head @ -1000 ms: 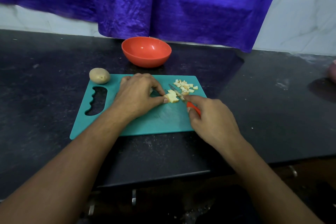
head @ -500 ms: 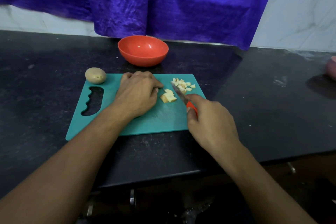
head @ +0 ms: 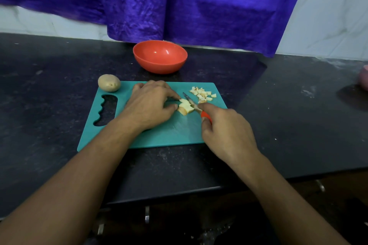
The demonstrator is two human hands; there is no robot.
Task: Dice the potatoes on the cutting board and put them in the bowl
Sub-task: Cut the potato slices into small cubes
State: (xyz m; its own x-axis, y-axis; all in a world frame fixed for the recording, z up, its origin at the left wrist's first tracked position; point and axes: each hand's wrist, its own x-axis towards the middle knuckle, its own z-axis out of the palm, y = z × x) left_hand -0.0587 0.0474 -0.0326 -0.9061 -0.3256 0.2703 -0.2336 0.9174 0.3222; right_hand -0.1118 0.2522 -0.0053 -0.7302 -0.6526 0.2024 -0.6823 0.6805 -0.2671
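Pale cut potato chunk [head: 185, 108] mid teal plastic cutting board [head: 173, 133], pinched by left hand [head: 148, 105]. Right hand [head: 227, 133] clenched on red-handled knife [head: 194, 105]. Diced pile [head: 203, 94] at 1 o'clock; empty orange bowl [head: 160, 56] at 12; 1 whole potato [head: 109, 82] at 10.

No lettering, label, brand or number could be read anywhere in the kitchen scene, neither on the teal plastic cutting board [head: 173, 133], the round orange-red plastic bowl [head: 160, 56] nor the red-handled knife [head: 196, 108].
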